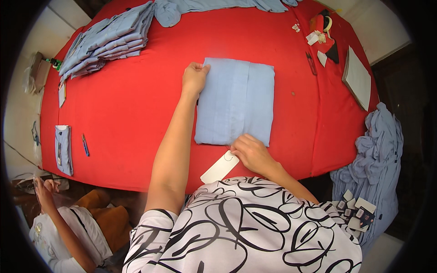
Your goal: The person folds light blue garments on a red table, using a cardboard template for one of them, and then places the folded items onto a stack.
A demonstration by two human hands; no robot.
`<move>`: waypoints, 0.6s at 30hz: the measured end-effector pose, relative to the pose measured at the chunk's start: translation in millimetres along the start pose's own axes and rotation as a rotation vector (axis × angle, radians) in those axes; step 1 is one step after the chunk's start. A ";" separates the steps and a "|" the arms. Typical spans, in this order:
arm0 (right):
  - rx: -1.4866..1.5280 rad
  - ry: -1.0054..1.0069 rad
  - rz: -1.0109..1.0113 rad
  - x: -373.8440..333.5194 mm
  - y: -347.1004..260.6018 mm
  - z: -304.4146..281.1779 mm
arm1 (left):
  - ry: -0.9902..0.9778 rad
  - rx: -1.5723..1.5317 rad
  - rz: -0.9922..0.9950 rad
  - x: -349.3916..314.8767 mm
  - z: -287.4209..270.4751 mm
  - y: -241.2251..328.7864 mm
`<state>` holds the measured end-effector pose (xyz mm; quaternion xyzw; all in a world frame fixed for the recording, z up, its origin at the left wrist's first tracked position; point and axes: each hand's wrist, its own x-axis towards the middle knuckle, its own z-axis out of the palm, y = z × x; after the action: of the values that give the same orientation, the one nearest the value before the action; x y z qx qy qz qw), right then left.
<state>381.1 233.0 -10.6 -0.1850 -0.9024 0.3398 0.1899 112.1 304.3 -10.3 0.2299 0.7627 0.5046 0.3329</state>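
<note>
A light blue garment, folded into a neat rectangle, lies flat on the red-covered table in front of me. At its upper left corner my left hand has its fingers curled and pinches the edge. My right hand is at the near edge, thumb and fingers closed on the cloth near the middle; the fingertips are partly hidden. A white hang tag on a thin dark loop sticks out below that edge, right beside my right fingers.
Stacked folded blue garments sit far left. A small folded piece and blue pen-like tool lie left. Red-handled tool, tape roll and notebook lie right. Loose garments hang right; another person sits lower left.
</note>
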 end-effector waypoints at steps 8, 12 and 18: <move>0.014 -0.236 0.157 -55.6 -3.2 -43.5 | 0.150 0.493 0.610 -65.3 -11.6 -19.7; -0.240 -0.630 0.391 -111.1 13.0 -89.9 | 0.141 0.618 0.544 -122.2 -39.6 -42.2; -0.264 -0.158 0.678 -90.4 4.0 -102.2 | -0.072 0.720 0.178 -159.7 -62.8 -47.7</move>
<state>507.5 249.4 38.3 -0.4693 -0.8379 0.2773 -0.0291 172.3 137.5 6.6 0.4152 0.8563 0.2224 0.2121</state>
